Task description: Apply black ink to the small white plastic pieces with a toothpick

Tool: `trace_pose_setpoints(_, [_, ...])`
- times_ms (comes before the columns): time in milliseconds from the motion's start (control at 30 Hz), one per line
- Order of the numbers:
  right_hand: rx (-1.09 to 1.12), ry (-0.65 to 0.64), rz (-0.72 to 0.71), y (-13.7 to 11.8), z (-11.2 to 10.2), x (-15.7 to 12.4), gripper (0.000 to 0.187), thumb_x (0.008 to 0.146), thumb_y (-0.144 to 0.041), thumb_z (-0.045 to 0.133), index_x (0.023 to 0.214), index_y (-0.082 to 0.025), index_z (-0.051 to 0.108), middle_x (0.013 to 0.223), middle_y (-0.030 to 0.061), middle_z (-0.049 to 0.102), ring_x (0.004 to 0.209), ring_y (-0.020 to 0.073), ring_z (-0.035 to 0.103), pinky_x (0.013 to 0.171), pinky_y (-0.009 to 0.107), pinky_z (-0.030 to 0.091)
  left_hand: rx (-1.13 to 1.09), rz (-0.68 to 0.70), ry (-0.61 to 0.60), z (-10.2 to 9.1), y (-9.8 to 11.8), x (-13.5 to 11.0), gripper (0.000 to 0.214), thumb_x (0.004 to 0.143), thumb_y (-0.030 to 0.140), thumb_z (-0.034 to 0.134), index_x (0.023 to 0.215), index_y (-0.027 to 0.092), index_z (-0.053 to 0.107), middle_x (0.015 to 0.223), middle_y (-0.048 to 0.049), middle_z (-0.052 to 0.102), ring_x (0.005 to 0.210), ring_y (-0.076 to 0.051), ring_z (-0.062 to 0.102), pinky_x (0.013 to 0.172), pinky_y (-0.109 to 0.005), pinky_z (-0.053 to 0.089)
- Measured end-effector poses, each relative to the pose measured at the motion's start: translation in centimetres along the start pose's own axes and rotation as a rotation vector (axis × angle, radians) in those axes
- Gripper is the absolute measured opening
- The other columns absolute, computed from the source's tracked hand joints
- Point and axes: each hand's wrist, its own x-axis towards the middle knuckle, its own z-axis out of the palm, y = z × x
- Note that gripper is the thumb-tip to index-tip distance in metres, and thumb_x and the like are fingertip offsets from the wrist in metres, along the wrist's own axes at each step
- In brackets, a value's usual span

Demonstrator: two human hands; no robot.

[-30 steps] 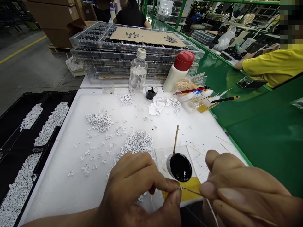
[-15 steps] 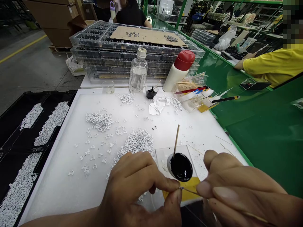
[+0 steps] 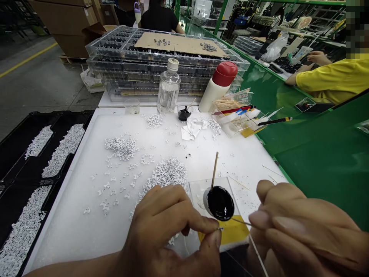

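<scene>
My left hand point(image 3: 170, 227) pinches a tiny white part point(image 3: 220, 229) between thumb and forefinger; only its end shows past the fingertips. In my right hand point(image 3: 305, 227), the fingers are closed on a thin stick point(image 3: 241, 221), whose tip lies by the lower rim of a small cup of black paint point(image 3: 220, 204). Whether the tip touches the cup, I cannot tell. A wooden stick point(image 3: 215, 169) stands upright in the cup. Under the cup lies a clear plate point(image 3: 196, 186) with yellow tape point(image 3: 235, 231). A heap of small white parts point(image 3: 168, 173) is just beyond my left hand.
More white parts point(image 3: 121, 148) lie scattered on the white table point(image 3: 72, 215). Behind them stand a clear bottle point(image 3: 168, 88), a red-capped flask point(image 3: 219, 84), a box of sticks point(image 3: 230, 111) and stacked clear trays point(image 3: 115, 73). A co-worker's yellow sleeve point(image 3: 331, 77) is at right.
My right hand has drawn back to the right and slightly up, so the stick's tip has left the small part and lies by the cup's rim. My left hand has stayed put.
</scene>
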Motion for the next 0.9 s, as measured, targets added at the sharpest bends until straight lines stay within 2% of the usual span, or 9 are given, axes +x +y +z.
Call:
trace_pose_setpoints(100, [-0.01, 0.006, 0.012, -0.8, 0.1, 0.0, 0.027, 0.088, -0.045, 0.106, 0.106, -0.036, 0.088, 0.084, 0.0035, 0.079, 0.077, 0.0282, 0.081, 0.062, 0.042, 0.071, 0.011, 0.009, -0.006, -0.1, 0.1, 0.1, 0.022, 0.087, 0.002, 0.072, 0.086, 0.024, 0.071, 0.068, 0.0098, 0.062, 0.058, -0.008, 0.059, 0.057, -0.026, 0.047])
trace_pose_setpoints(200, [-0.016, 0.008, 0.023, -2.1, 0.4, 0.8, 0.029, 0.087, -0.044, 0.108, 0.105, -0.034, 0.087, 0.088, 0.0042, 0.08, 0.081, 0.0297, 0.083, 0.062, 0.043, 0.071, 0.018, 0.024, -0.005, -0.1, 0.0, 0.2, 0.021, 0.088, 0.003, 0.071, 0.086, 0.025, 0.071, 0.068, 0.0098, 0.062, 0.057, -0.008, 0.06, 0.058, -0.027, 0.048])
trace_pose_setpoints(300, [-0.031, 0.014, 0.039, -3.2, 1.0, 1.7, 0.021, 0.094, -0.038, 0.103, 0.106, -0.032, 0.088, 0.09, 0.0037, 0.082, 0.078, 0.0266, 0.082, 0.058, 0.039, 0.066, 0.023, 0.023, -0.013, 0.1, 0.0, 0.2, 0.021, 0.088, 0.004, 0.071, 0.086, 0.025, 0.072, 0.068, 0.0101, 0.062, 0.057, -0.008, 0.06, 0.058, -0.026, 0.048])
trace_pose_setpoints(467, [-0.05, 0.044, 0.053, -4.0, 2.0, 2.1, 0.006, 0.107, -0.028, 0.093, 0.11, -0.026, 0.088, 0.094, -0.0013, 0.085, 0.08, 0.0145, 0.077, 0.06, 0.031, 0.059, 0.026, 0.008, -0.018, 0.0, 0.2, 0.2, 0.022, 0.087, 0.003, 0.071, 0.084, 0.025, 0.071, 0.068, 0.0103, 0.062, 0.058, -0.008, 0.06, 0.058, -0.026, 0.048])
trace_pose_setpoints(667, [-0.002, 0.086, 0.119, -4.1, 2.3, 1.8, 0.004, 0.106, -0.026, 0.093, 0.108, -0.026, 0.089, 0.096, 0.0011, 0.085, 0.082, 0.0165, 0.076, 0.057, 0.033, 0.057, 0.024, 0.011, -0.008, -0.3, 0.3, 0.5, 0.022, 0.086, 0.003, 0.071, 0.086, 0.025, 0.071, 0.068, 0.0095, 0.062, 0.056, -0.009, 0.059, 0.057, -0.027, 0.047])
trace_pose_setpoints(800, [0.005, 0.097, 0.114, -3.9, 2.2, 2.0, 0.008, 0.103, -0.025, 0.096, 0.108, -0.026, 0.091, 0.092, 0.0025, 0.085, 0.08, 0.0194, 0.077, 0.054, 0.035, 0.056, 0.023, 0.022, -0.009, -0.1, 0.0, 0.5, 0.022, 0.086, 0.004, 0.072, 0.086, 0.026, 0.071, 0.068, 0.0093, 0.061, 0.057, -0.009, 0.059, 0.056, -0.027, 0.047])
trace_pose_setpoints(900, [-0.003, 0.11, 0.112, -3.8, 2.2, 1.9, 0.008, 0.102, -0.028, 0.098, 0.104, -0.026, 0.091, 0.09, 0.0017, 0.084, 0.077, 0.0183, 0.075, 0.055, 0.034, 0.057, 0.026, 0.029, -0.019, -0.1, -0.1, 0.5, 0.023, 0.086, 0.002, 0.071, 0.086, 0.025, 0.071, 0.067, 0.0094, 0.061, 0.056, -0.009, 0.059, 0.057, -0.027, 0.048])
